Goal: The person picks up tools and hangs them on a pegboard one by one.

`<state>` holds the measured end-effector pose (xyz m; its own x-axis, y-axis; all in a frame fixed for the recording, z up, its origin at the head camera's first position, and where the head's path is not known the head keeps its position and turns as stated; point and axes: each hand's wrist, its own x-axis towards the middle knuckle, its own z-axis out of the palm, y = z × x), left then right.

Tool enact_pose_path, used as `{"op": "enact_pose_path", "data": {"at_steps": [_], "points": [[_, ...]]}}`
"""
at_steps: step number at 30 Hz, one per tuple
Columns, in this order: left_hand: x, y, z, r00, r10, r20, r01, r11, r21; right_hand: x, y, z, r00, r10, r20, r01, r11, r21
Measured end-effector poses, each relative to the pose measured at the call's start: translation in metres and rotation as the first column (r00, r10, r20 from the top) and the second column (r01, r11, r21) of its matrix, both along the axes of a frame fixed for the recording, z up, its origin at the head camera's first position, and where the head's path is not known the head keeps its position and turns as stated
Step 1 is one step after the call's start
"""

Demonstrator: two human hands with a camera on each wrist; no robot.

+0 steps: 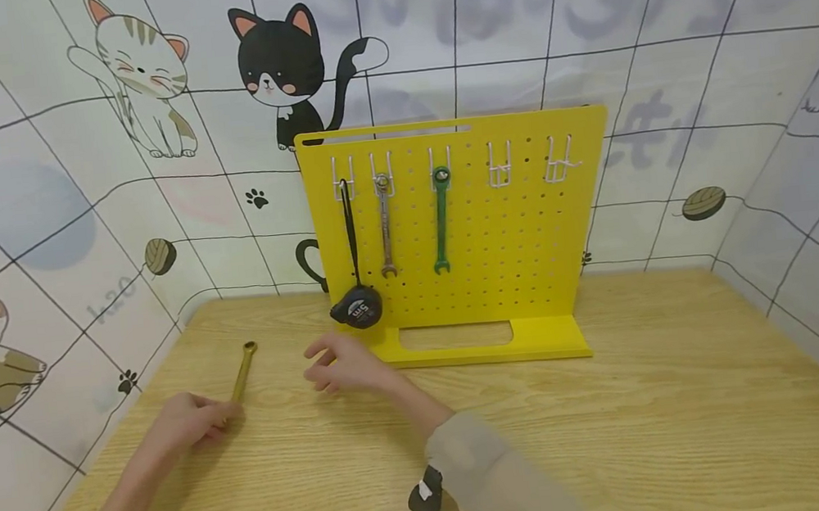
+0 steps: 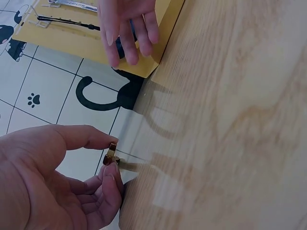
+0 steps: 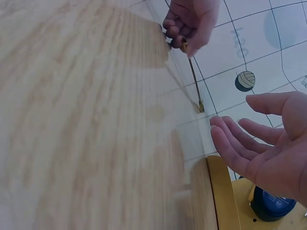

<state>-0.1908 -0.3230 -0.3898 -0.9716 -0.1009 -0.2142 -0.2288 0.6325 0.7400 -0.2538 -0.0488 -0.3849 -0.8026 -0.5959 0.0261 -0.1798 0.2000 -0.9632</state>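
Note:
My left hand pinches the near end of a gold wrench between thumb and forefinger. The wrench's ring end points away, toward the back of the table. In the left wrist view the pinched wrench end shows between the fingertips. My right hand hovers in front of the pegboard's left foot, fingers loosely spread and holding nothing. Close behind it hangs a black tape measure on a strap. A silver wrench and a green wrench hang on hooks to its right.
The yellow pegboard stands at the back of the wooden table, with two bare white hooks at its right. Near the front, beside the right sleeve, lies a small black object. A cat-patterned wall closes off the back and sides.

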Motion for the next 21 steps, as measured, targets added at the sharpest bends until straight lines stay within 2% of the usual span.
{"op": "enact_pose_path", "data": {"at_steps": [8,13,21], "points": [[0.005,0.006,-0.003,0.999,-0.020,0.038,0.014,0.989,0.148,0.004,-0.022,-0.007,0.989,-0.038,0.140,0.041,0.999,-0.019],[0.009,0.012,-0.003,0.996,-0.067,0.063,0.053,0.978,0.202,0.005,-0.033,-0.010,0.978,-0.025,0.207,0.032,0.999,-0.029],[0.012,0.024,-0.003,0.987,-0.145,0.063,0.120,0.949,0.292,0.004,-0.047,-0.018,0.955,-0.038,0.295,0.064,0.995,-0.078]]}}
